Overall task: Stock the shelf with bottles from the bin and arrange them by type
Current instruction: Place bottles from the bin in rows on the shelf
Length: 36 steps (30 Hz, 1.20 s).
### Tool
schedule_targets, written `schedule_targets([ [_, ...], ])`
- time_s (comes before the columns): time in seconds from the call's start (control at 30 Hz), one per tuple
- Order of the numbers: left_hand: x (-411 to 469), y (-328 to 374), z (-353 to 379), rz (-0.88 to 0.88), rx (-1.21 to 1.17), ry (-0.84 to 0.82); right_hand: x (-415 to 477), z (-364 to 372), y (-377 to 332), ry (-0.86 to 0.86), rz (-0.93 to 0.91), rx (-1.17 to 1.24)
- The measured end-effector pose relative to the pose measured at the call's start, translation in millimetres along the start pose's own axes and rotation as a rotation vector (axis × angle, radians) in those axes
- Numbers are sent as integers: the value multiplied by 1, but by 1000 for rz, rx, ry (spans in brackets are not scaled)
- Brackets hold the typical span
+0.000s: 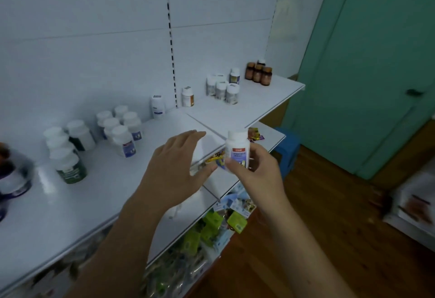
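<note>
**White bottle held at shelf's front edge, groups lined up at the back**

Surface & room: a white top shelf in two sections, w/ a seam btwn them, backed by a white panel carrying a slotted upright. To the R a green door w/ a dark handle, and a wood floor below. A blue stool sits just past the shelf's R end. Lower shelves hold colourful packets, mostly blurred.

On the shelf, L to R:
- green-label bottles
- a cluster of white bottles w/ blue labels
- a lone blue-label bottle
- a lone orange-label bottle
- a white-cap cluster
- amber bottles near the far R end

All stand upright, toward the back panel. A dark blurred tub sits at the far L; what it is can't be told.

Edges & room: the front strip of both sections shows bare white surface, from the bottle rows out to the front edge. The R section ends in a free corner near the door.

Grips: the person's R grip has fingers & thumb curled round a white bottle w/ a red label band. The bottle is upright, just off the shelf's front edge, near the seam. The L grip is spread w/ straight fingers over the front strip, holding nothing, just beside the R one.
</note>
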<state>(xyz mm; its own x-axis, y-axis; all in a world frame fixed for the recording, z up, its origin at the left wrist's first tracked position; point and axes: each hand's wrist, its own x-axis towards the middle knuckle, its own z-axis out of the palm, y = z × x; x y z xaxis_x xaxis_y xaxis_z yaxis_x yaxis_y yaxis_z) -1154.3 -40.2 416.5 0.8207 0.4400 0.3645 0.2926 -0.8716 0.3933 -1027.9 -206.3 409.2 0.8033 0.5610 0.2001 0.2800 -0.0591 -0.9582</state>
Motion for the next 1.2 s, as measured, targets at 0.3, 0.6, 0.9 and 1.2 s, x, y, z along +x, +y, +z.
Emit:
schedule_targets([
  [0.3, 54, -75, -35, -144, 72, 111, 97, 89, 10, -187, -31, 19],
  [0.6, 29, -134, -57, -379, 154, 216, 165, 196, 47, -506, -60, -84],
  [0.9, 17, -134, -46, -552, 178, 274, 194, 239, 65, -672, -152, -160],
  [1.2, 14, -103, -33, -700, 253, 343, 200, 231, 72, -796, -169, -73],
])
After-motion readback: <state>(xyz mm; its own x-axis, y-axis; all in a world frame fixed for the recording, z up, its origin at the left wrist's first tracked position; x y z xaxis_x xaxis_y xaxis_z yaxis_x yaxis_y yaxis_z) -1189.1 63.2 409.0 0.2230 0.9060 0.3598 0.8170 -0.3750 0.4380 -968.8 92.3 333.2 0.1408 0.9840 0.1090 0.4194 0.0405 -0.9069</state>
